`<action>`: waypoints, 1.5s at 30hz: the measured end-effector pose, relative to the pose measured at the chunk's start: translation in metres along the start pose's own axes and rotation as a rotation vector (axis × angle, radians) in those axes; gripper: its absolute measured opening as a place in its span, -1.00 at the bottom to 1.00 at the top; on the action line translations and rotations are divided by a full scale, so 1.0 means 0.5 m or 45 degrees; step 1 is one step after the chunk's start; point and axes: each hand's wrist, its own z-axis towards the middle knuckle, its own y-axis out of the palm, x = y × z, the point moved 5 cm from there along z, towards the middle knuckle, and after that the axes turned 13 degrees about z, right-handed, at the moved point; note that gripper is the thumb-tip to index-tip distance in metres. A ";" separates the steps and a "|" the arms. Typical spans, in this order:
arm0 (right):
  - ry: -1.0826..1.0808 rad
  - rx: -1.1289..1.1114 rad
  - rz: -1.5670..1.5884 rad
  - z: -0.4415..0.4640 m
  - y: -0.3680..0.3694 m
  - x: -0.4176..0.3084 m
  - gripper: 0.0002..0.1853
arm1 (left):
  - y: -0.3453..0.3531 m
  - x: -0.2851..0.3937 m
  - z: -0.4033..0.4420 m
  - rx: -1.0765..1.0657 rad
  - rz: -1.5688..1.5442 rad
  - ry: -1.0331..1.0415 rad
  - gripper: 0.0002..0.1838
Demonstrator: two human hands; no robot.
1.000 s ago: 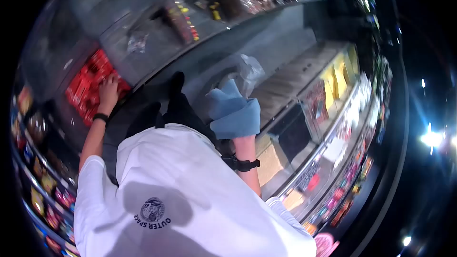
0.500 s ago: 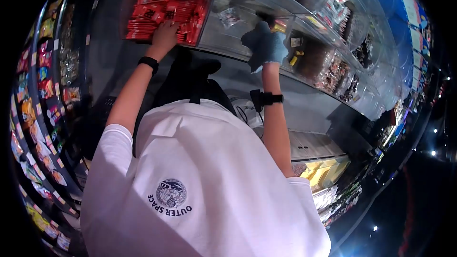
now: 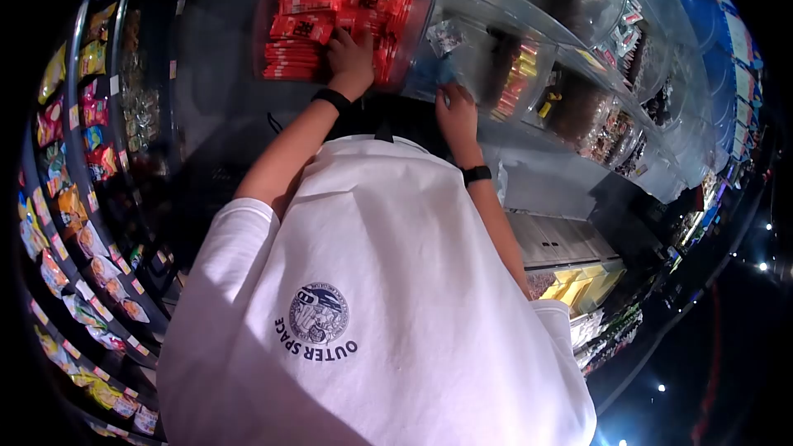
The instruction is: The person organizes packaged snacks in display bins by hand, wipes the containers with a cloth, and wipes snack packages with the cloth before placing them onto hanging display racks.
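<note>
My left hand (image 3: 351,64) rests on red packets (image 3: 307,26) in a clear bin, its fingers apart and touching the packets near the front. To the right, my right hand (image 3: 457,113) is at the front of the neighbouring clear bin, with bent fingers closed on a blue cloth (image 3: 431,73). The cloth shows dimly just beyond the fingertips, partly hidden by the hand and blurred by the clear plastic. A small silvery packet (image 3: 444,36) lies in that same bin, behind the cloth.
Yellow and red packets (image 3: 517,83) stand in a bin to the right, with further bins of wrapped goods (image 3: 607,132) beyond. Shelves of colourful snack bags (image 3: 73,206) curve along the left. A grey cabinet top (image 3: 557,239) is at the lower right.
The view has swung round, and the bins appear farther right. My right hand has come from above the bins down to the front edge, nearer my left hand, which stays on the red packets.
</note>
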 end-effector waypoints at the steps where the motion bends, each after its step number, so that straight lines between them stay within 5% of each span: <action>1: -0.160 0.112 -0.034 0.005 -0.002 -0.029 -0.77 | 0.006 0.001 0.005 -0.008 0.033 -0.012 -0.28; 8: -0.360 -0.017 0.164 0.066 -0.009 -0.177 -0.79 | 0.011 0.004 0.055 0.162 0.148 0.268 -0.59; 15: -0.368 0.000 0.179 0.138 -0.033 -0.216 -0.75 | -0.024 -0.026 0.081 0.203 -0.023 0.603 -0.24; 19: -0.382 0.021 0.151 0.147 -0.045 -0.214 -0.76 | -0.050 -0.017 0.087 0.260 0.029 0.553 -0.14; 21: -0.353 0.038 0.203 0.143 -0.046 -0.203 -0.76 | -0.038 -0.020 0.095 -0.099 -0.067 0.354 -0.06; 23: -0.362 0.051 0.217 0.139 -0.054 -0.196 -0.75 | -0.011 -0.019 0.105 0.042 -0.071 0.361 -0.06; 27: -0.282 0.113 0.228 0.144 -0.064 -0.161 -0.76 | 0.008 -0.033 0.149 -0.019 -0.504 0.156 -0.17; 28: -0.239 0.134 0.282 0.148 -0.068 -0.156 -0.76 | 0.015 -0.042 0.165 -0.080 -0.919 0.019 -0.26; 30: -0.206 0.157 0.347 0.154 -0.068 -0.144 -0.76 | 0.024 -0.045 0.178 -0.444 -1.622 -0.039 -0.58; 31: -0.201 0.166 0.350 0.158 -0.067 -0.145 -0.76 | 0.006 -0.057 0.183 -0.448 -1.615 -0.031 -0.58; 33: -0.252 0.146 0.347 0.155 -0.061 -0.151 -0.76 | -0.011 -0.049 0.158 -0.986 -2.246 -0.009 -0.61; 34: -0.214 0.106 0.367 0.157 -0.052 -0.148 -0.76 | -0.028 -0.056 0.154 -1.071 -2.325 -0.010 -0.82; 37: -0.170 -0.014 0.432 0.159 -0.036 -0.155 -0.76 | -0.072 -0.069 0.153 -1.081 -2.464 -0.223 -0.79; 39: -0.178 -0.024 0.416 0.159 -0.034 -0.162 -0.73 | -0.128 -0.071 0.154 -1.045 -2.511 -0.029 -0.54; 45: -0.328 0.130 0.304 0.165 -0.097 -0.275 -0.28 | -0.218 -0.058 0.152 -1.026 -2.563 0.174 -0.69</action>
